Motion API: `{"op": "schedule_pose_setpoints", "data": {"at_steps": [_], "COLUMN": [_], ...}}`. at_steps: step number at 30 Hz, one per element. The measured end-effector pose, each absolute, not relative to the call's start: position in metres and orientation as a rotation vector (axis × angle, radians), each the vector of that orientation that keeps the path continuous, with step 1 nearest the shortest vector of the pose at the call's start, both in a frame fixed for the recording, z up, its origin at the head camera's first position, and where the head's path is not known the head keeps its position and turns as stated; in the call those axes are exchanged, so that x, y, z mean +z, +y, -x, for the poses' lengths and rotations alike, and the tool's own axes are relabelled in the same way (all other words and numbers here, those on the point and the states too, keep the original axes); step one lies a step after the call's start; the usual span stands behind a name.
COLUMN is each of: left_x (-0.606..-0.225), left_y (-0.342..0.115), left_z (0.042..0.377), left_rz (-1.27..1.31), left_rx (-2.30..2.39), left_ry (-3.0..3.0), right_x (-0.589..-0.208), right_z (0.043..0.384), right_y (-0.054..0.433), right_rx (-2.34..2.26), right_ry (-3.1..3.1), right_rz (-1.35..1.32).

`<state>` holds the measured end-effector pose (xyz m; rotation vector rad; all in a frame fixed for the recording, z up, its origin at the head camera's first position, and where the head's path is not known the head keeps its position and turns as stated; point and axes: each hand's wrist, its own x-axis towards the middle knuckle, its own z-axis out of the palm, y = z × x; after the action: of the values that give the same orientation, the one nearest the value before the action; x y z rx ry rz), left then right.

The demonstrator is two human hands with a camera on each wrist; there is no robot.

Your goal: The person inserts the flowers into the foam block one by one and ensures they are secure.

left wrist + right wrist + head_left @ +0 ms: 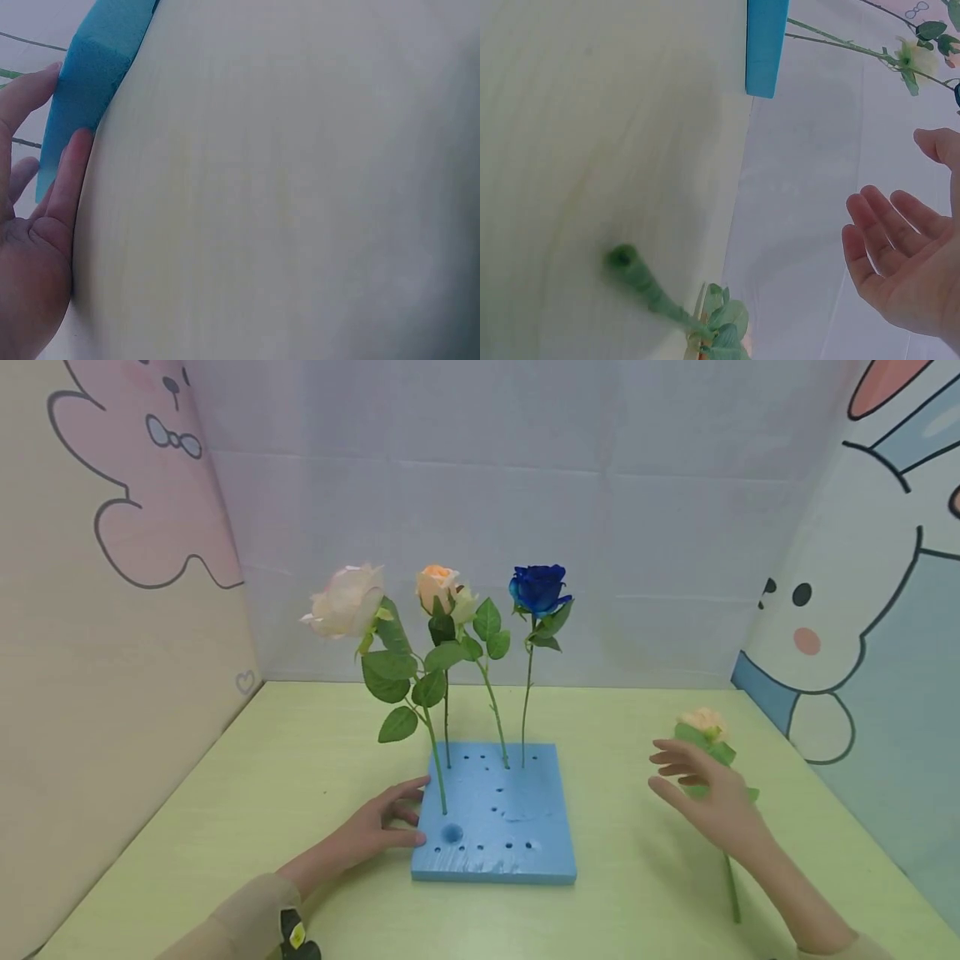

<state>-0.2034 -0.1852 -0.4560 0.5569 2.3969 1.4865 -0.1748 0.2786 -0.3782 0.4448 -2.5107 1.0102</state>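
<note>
My left hand [378,822] touches the left edge of a blue foam block [517,818] full of holes, fingertips and thumb against its side. In the left wrist view its fingers [71,180] lie fairly straight along the block. Upright in the block stand a pale pink rose [348,602], a peach rose [437,587], a cream rose [464,606] and a blue rose [540,589]. My right hand [712,802] is over a loose peach-cream rose [703,722] on the table, partly hiding its leaves. Nothing is between its loosely bent fingers [885,229].
The pale yellow-green table [615,852] is bounded by a white cloth backdrop [675,543] behind and cartoon-printed side panels. The loose rose's stem [732,889] points toward the front. One large round hole [452,833] is near the block's front left.
</note>
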Motion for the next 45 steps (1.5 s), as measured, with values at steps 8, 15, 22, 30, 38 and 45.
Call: {"op": "schedule_pose_setpoints", "data": {"at_steps": [8, 15, 22, 30, 38, 45], "left_x": [-0.455, -0.456, -0.457, -0.456, -0.456, -0.456], "left_y": [-0.185, -0.185, -0.185, -0.185, -0.185, -0.185], "left_z": [0.204, 0.204, 0.204, 0.204, 0.204, 0.204], "left_rz": [-0.539, -0.542, -0.549, -0.55, -0.548, -0.545], "left_rx": [1.483, 1.473, 1.482, 1.476, 1.468, 1.471], "left_ry": [2.4, 2.405, 2.4, 2.407, 2.408, 2.399], "right_x": [-0.381, -0.384, -0.39, -0.398, -0.402, -0.408], "right_z": [0.172, 0.172, 0.175, 0.176, 0.175, 0.176], "right_y": [0.305, 0.329, 0.345, 0.363, 0.377, 0.383], "right_rx": [0.945, 0.907, 0.94, 0.941, 0.891, 0.782], "right_ry": [-2.611, -2.697, -2.832, -2.896, -2.998, -3.045], "right_rz": [-0.381, -0.342, -0.307, -0.264, -0.206, -0.219]}}
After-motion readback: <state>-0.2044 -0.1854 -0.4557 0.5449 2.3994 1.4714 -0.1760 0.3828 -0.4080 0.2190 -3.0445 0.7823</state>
